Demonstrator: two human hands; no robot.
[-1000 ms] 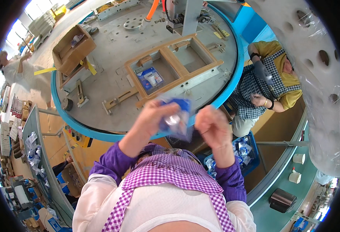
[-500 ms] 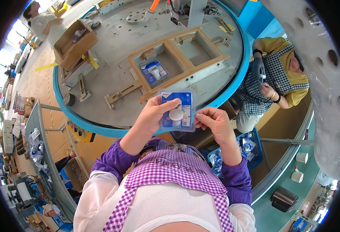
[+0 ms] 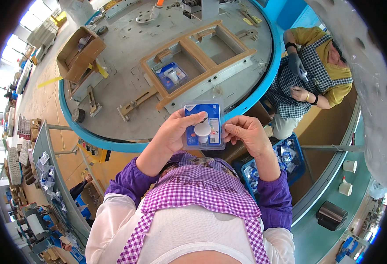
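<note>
Newly straightened pack in left grip

The fisheye view looks from head height steeply down and forward: the checked apron sits close below, the left hand and right hand just beyond, the tabletop farther off past its near edge.

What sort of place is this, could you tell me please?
Probably a factory packing area: a large round grey table carries a two-opening frame, and a blue basket holds many small wrapped items.
</note>
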